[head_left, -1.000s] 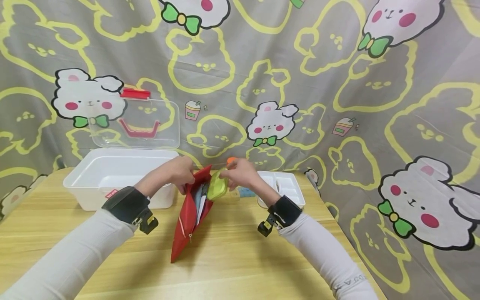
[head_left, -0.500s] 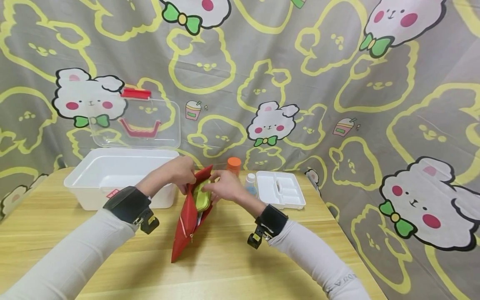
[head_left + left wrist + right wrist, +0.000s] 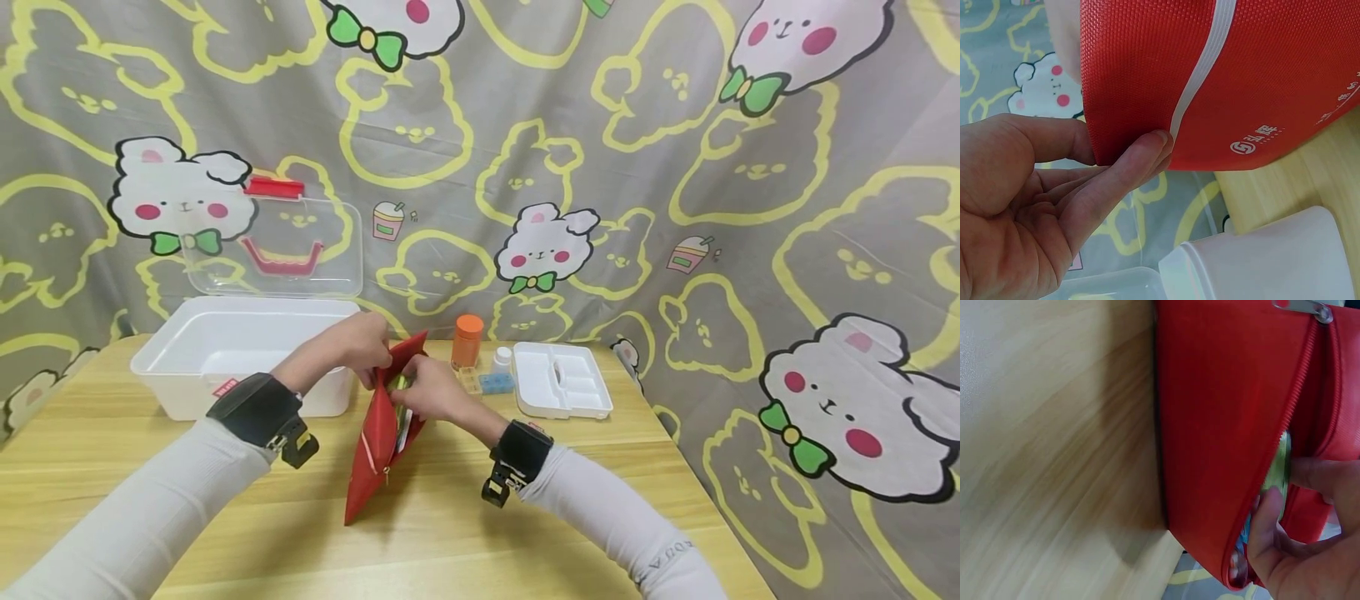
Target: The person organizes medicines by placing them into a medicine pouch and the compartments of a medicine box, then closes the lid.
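Note:
A red zip pouch [image 3: 369, 454] stands on edge on the table with its zipper open. My left hand [image 3: 366, 343] pinches its far top corner; in the left wrist view the thumb and fingers lie on either side of the red fabric [image 3: 1141, 75]. My right hand [image 3: 431, 389] reaches into the pouch's mouth. In the right wrist view its thumb and finger pinch a small yellow-green plastic case [image 3: 1280, 467], mostly hidden inside the pouch. Other contents, with blue and clear parts, show beside the case at the opening.
A white storage box [image 3: 180, 375] with its clear lid [image 3: 337, 250] raised stands at the back left. Behind the right hand are an orange-capped bottle [image 3: 467, 342], a small white-capped bottle [image 3: 502, 360], a blue pill case [image 3: 496, 383] and a white divided tray [image 3: 540, 396].
My right hand has moved left and down, carrying the yellow-green case from beside the pouch into its opening. The left hand keeps its grip on the pouch corner.

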A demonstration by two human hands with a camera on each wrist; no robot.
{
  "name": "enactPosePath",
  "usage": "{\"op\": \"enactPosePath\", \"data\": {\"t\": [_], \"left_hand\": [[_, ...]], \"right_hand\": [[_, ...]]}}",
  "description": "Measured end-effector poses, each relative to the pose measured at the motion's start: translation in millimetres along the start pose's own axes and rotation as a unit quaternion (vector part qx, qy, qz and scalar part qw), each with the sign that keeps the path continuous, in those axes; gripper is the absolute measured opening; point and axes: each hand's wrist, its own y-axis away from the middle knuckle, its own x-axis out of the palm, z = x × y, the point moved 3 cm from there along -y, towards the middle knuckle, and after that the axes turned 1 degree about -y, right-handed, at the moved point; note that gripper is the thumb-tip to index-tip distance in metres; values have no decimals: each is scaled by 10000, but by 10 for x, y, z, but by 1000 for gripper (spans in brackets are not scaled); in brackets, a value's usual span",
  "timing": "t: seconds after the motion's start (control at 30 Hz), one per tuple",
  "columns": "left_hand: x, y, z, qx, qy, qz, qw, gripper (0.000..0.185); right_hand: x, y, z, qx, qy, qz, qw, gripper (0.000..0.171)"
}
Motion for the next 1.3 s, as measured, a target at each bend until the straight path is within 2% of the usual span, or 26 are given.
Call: {"op": "enactPosePath", "data": {"t": [0.2,0.43,0.57,0.67,0.8,0.9,1.1,1.2,1.3], "left_hand": [[-4,-2,20,-11,-94,5,10000,17],[-10,7,43,29,-28,-52,10000,18],[-10,15,47,43,-17,-52,10000,17],[-11,17,52,54,-19,-45,10000,16],[-9,15,67,27,-19,-71,10000,15],[-2,13,76,-9,16,-80,10000,15],[15,6,73,-61,137,-18,9999,15],[11,3,73,-67,102,-30,9999,15],[6,1,75,-57,84,-27,9999,15]], "right_hand": [[78,-31,5,-213,898,-53,9957,26],[88,-62,-13,-258,1115,-64,9934,23],[9,-76,-18,-235,740,-158,9969,29],[-113,-115,-38,-132,314,-497,9982,25],[-291,-183,-93,55,5,-1043,9945,22],[-370,-223,-154,168,-148,-1146,9932,27],[-348,-320,-313,330,-684,-547,9956,38],[-315,-365,-350,405,-985,-242,9940,39],[-294,-402,-367,434,-1225,-111,9915,35]]}}
